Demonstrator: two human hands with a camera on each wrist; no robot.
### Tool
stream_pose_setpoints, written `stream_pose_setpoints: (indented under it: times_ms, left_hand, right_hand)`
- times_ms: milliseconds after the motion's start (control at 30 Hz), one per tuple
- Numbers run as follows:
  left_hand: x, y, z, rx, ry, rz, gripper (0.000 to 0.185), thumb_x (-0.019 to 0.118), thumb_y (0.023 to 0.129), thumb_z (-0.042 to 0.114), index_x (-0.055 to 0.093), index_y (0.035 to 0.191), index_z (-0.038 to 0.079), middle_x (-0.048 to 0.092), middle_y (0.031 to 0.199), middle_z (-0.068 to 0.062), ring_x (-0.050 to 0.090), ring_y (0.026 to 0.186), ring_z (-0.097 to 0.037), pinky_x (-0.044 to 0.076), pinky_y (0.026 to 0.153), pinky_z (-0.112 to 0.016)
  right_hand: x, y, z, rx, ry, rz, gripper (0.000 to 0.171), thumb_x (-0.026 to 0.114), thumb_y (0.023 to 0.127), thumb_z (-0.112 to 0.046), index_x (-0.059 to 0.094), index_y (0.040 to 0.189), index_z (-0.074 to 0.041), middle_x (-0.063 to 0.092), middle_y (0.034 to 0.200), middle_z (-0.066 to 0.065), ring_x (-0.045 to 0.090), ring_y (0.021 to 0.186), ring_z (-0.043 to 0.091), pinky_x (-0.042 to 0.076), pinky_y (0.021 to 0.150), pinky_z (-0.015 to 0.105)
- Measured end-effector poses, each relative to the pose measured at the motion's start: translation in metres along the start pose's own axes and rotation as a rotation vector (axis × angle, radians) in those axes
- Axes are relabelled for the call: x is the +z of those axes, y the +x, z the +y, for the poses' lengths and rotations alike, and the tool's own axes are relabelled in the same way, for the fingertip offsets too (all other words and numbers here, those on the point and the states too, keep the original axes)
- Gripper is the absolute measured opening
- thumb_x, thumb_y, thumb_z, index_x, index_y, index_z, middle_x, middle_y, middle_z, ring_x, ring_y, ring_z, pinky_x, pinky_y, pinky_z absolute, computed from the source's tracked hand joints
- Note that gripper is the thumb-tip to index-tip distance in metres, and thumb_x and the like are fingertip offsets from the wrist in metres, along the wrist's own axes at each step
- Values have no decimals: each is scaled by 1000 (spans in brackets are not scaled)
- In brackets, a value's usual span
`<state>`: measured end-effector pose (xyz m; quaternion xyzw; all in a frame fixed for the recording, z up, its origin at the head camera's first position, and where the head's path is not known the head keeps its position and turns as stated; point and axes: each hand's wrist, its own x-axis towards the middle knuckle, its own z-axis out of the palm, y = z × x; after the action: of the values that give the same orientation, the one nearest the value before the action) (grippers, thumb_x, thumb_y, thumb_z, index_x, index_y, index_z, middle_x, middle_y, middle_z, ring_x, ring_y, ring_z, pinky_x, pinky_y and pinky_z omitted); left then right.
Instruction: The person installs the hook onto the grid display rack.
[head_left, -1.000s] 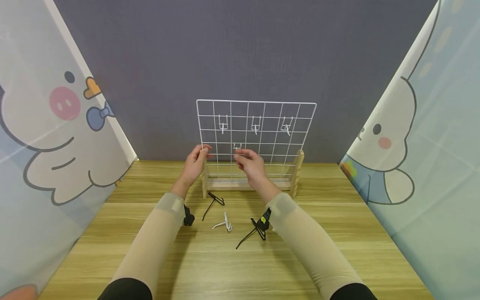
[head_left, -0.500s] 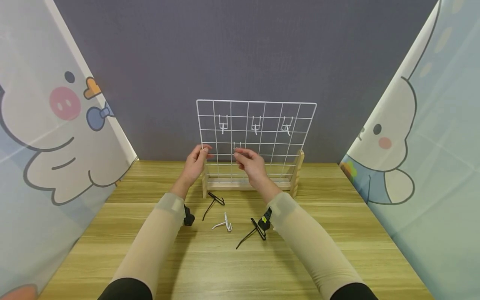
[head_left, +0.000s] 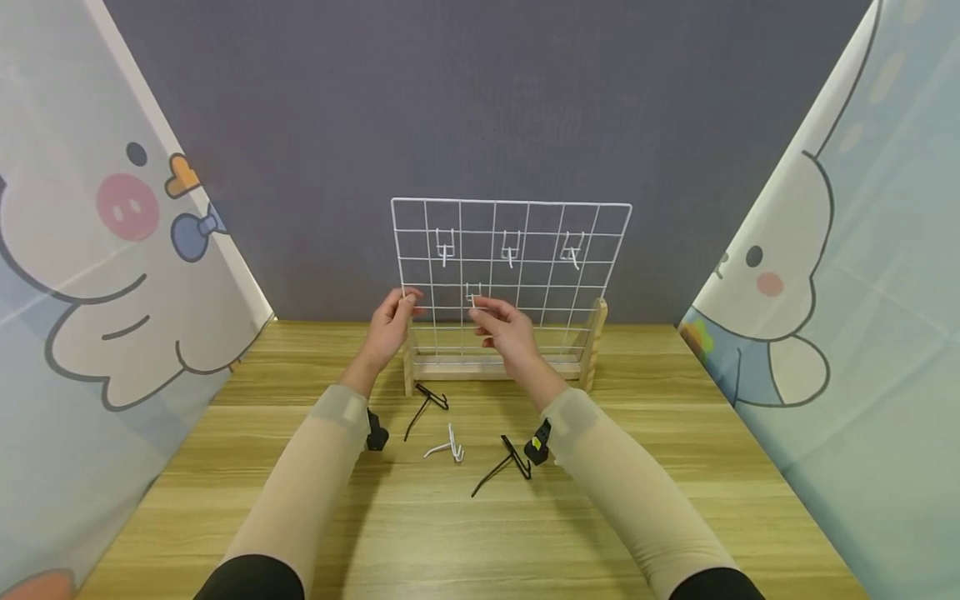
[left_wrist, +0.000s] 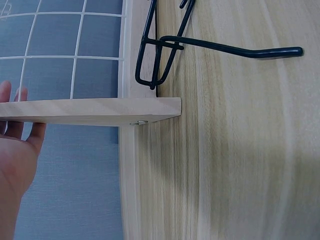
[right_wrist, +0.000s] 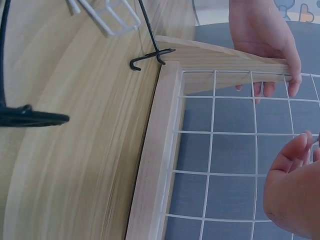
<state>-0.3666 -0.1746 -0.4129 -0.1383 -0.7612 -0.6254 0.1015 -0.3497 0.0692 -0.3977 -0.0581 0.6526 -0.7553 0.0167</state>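
Note:
A white wire grid panel (head_left: 512, 202) stands upright in a wooden stand (head_left: 495, 370). My left hand (head_left: 390, 323) grips the left side of this display rack, thumb in front and fingers behind; the left wrist view shows the hand (left_wrist: 15, 160) around the wooden side post (left_wrist: 90, 107). A white display hook (head_left: 472, 293) sits against the grid below the upper row. My right hand (head_left: 513, 335) pinches its front prong between thumb and fingertips. In the right wrist view the right hand's (right_wrist: 295, 192) fingertips are partly cut off, and whether the hook is fully seated cannot be seen.
Three white hooks hang on the upper grid, including the left one (head_left: 446, 250). On the wooden table (head_left: 420, 533) lie a black hook (head_left: 429, 402), a white hook (head_left: 453, 447) and another black hook (head_left: 513, 458). A dark grey panel (head_left: 510, 100) stands behind.
My right hand has shifted slightly right, and its wrist has swung outward, still pinching the white hook. My left hand keeps its place on the rack.

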Motion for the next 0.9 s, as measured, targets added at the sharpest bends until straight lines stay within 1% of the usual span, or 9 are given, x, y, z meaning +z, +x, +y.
stream_pose_setpoints:
  times_ms: [67, 300, 367, 433, 533, 600, 667, 800, 900]
  left_hand:
    - [0, 4, -7, 7, -1, 4, 40, 39, 122, 28, 55, 145, 1, 54, 148, -34, 56, 144, -52, 38, 64, -28]
    - [-2, 8, -15, 30, -14, 8, 41, 43, 121, 36, 58, 143, 5, 55, 146, -34, 62, 141, -46, 38, 62, -26]
    - [-2, 8, -15, 34, -13, 8, 41, 44, 120, 36, 58, 143, 4, 57, 141, -34, 62, 141, -46, 38, 61, -26]
    - [-1, 7, -12, 28, -11, 7, 41, 43, 121, 33, 57, 143, 2, 62, 125, -29, 61, 141, -49, 38, 60, -25]
    - [0, 6, -11, 28, -19, 8, 40, 41, 121, 28, 56, 145, -1, 59, 112, -29, 59, 142, -51, 37, 58, -24]
    - [0, 6, -11, 27, -14, 12, 41, 41, 121, 28, 56, 145, -2, 60, 112, -27, 60, 141, -51, 37, 58, -25]
    - [0, 7, -14, 35, -8, 14, 43, 42, 121, 31, 55, 146, -1, 58, 122, -33, 61, 140, -49, 39, 60, -26]
    - [-1, 6, -15, 33, 15, 9, 47, 41, 121, 36, 54, 148, -1, 55, 138, -33, 62, 140, -46, 48, 78, -39]
    - [-1, 5, -14, 37, 13, 2, 50, 42, 121, 38, 53, 148, -2, 53, 149, -33, 61, 141, -47, 47, 92, -52]
  right_hand:
    - [-3, -2, -1, -2, -4, -8, 35, 80, 104, -22, 75, 138, -16, 75, 114, -5, 69, 90, 16, 55, 71, 26]
    - [-13, -10, -2, -12, -51, -42, 35, 78, 105, -22, 74, 139, -15, 70, 105, -5, 68, 84, 13, 55, 71, 27]
    - [-16, -12, -1, -14, -67, -56, 34, 77, 106, -22, 74, 139, -14, 70, 104, -5, 68, 83, 12, 55, 71, 27]
    - [-20, -15, -1, -14, -84, -71, 35, 76, 106, -22, 73, 140, -13, 70, 104, -5, 67, 83, 12, 55, 71, 28]
    - [-26, -20, -1, -12, -103, -102, 38, 75, 107, -21, 71, 143, -10, 69, 103, -5, 67, 82, 12, 54, 71, 28]
    - [-30, -24, -1, -11, -127, -123, 39, 75, 107, -20, 70, 144, -9, 69, 103, -5, 66, 83, 12, 54, 71, 27]
    - [-35, -28, 0, -12, -158, -147, 38, 74, 107, -20, 70, 143, -8, 70, 103, -5, 66, 83, 12, 55, 72, 28]
    - [-45, -38, 5, -4, -229, -199, 34, 74, 107, -19, 73, 140, -10, 72, 105, -4, 66, 87, 14, 57, 76, 31]
    - [-54, -48, 10, 6, -270, -235, 35, 75, 106, -20, 74, 139, -9, 73, 105, -3, 66, 90, 19, 57, 78, 31]
